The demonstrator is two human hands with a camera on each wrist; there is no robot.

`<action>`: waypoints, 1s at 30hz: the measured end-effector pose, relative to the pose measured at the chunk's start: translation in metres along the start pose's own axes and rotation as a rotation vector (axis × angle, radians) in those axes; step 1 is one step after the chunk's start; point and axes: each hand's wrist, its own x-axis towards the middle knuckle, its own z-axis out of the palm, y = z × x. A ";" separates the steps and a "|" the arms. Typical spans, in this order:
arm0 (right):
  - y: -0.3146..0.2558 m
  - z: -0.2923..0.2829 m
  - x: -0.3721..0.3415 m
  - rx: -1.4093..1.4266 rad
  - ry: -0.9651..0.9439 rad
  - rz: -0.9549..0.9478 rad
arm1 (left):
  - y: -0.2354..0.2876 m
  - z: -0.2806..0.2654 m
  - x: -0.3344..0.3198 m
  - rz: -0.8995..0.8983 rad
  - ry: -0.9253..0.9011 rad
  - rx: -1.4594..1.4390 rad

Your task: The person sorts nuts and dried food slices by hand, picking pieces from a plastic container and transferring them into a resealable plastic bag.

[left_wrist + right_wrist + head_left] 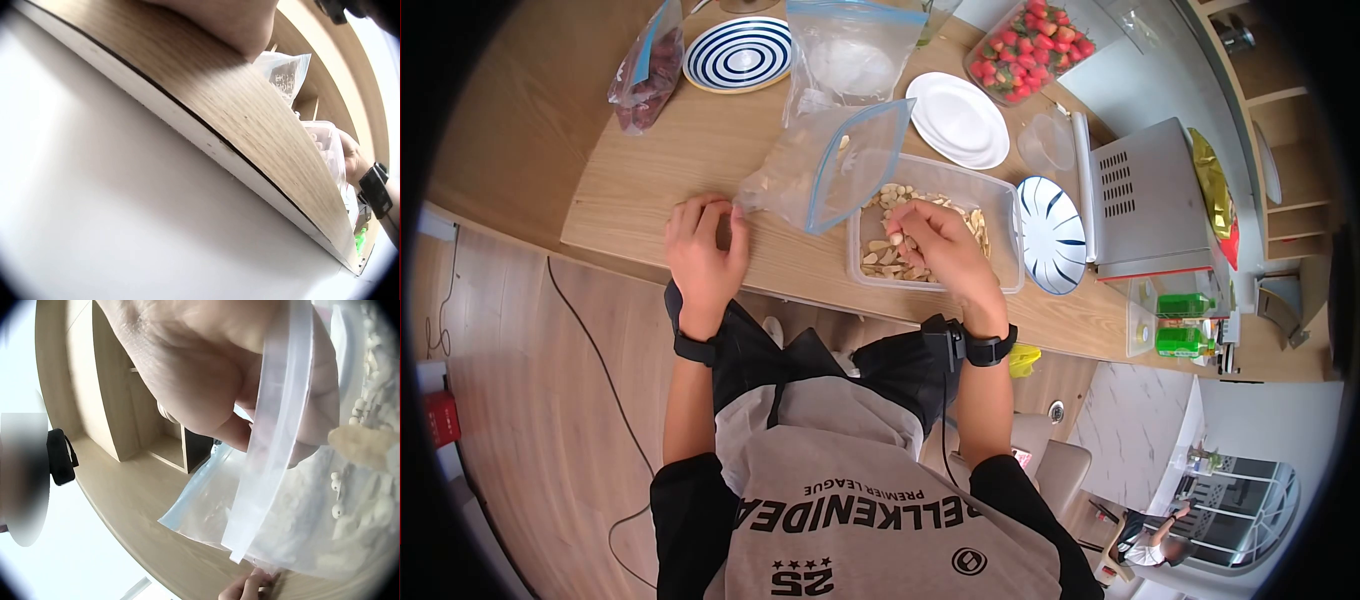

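Observation:
My right hand (940, 245) reaches into a clear plastic container (1008, 262) holding many pale, flat dried slices (886, 262). Its fingertips pinch some of them, low over the pile. In the right wrist view the container's rim (275, 419) crosses in front of the fingers. A clear zip bag (800, 165) with a blue seal lies on its side, its mouth against the container's left side. My left hand (705, 245) rests near the table's front edge, thumb and fingers curled at the bag's bottom corner and pinching it.
Behind stand a striped plate (738, 55), another zip bag (850, 65), white plates (960, 120) and a box of strawberries (1035, 50). A bag of dark red food (650, 80) is at left. A patterned dish (1052, 235) and a grey appliance (1150, 200) stand on the right.

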 end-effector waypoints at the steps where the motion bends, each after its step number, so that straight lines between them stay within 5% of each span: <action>1: -0.001 0.000 -0.001 0.050 0.000 -0.016 | 0.000 0.000 0.000 0.001 0.000 0.002; 11: -0.005 -0.001 -0.003 0.322 0.046 -0.053 | 0.000 0.000 0.000 -0.002 -0.006 0.007; 30: 0.003 -0.007 -0.006 0.249 0.112 -0.164 | -0.001 0.001 -0.002 -0.018 -0.007 0.009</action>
